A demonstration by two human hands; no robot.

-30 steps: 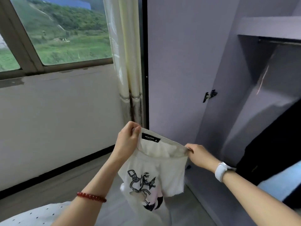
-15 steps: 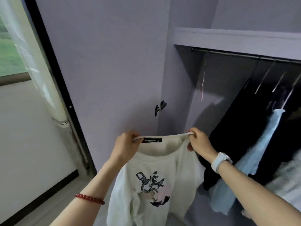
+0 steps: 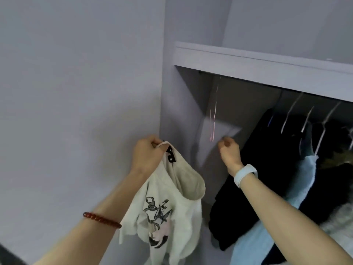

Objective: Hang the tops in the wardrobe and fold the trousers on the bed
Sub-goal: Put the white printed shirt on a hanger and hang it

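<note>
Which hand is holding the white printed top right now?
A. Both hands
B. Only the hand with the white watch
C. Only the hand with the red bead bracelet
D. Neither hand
C: the left hand, above the red bracelet, grips the collar of the white top, while the right hand is off it.

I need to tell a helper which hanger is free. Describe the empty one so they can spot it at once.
Find the wardrobe rail under the shelf. At its left end, before the dark clothes, hangs a thin pink hanger, just above the right hand. It alone carries no garment.
</note>
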